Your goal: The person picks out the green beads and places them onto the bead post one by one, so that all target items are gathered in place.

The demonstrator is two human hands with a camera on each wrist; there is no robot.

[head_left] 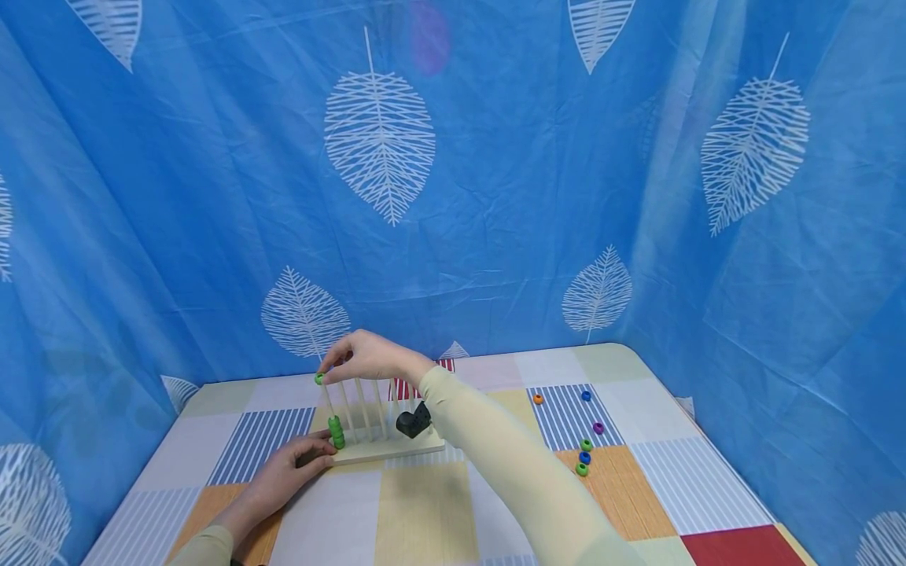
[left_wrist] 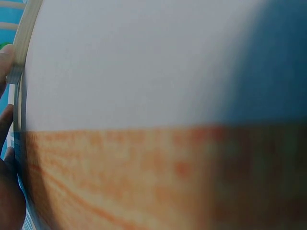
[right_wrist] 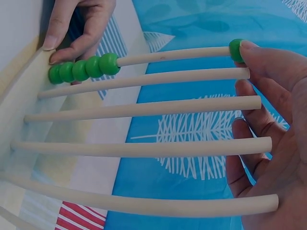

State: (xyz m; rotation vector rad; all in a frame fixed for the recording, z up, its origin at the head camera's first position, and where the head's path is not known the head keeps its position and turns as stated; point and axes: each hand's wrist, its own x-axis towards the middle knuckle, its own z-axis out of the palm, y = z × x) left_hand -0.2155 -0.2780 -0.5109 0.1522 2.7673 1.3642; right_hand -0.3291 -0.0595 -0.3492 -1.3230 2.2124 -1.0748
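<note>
A pale wooden peg rack [head_left: 382,450] stands on the table, with upright pegs along its base. On its leftmost peg sits a stack of several green beads [right_wrist: 80,70], down at the base. My right hand [head_left: 368,358] pinches another green bead [right_wrist: 235,51] between thumb and finger at the top of that same peg. Its other fingers spread behind the tips of the neighbouring pegs. My left hand [head_left: 286,472] grips the left end of the base, thumb on the edge and a finger beside the stack. The left wrist view catches only parts of that hand's fingers [left_wrist: 5,60].
Loose beads lie on the right of the patchwork cloth: an orange bead [head_left: 538,399], blue ones [head_left: 586,396], a purple bead [head_left: 598,428] and green ones [head_left: 582,469]. A blue leaf-print curtain [head_left: 495,196] hangs behind and at both sides. A black wrist camera [head_left: 414,421] overlaps the rack.
</note>
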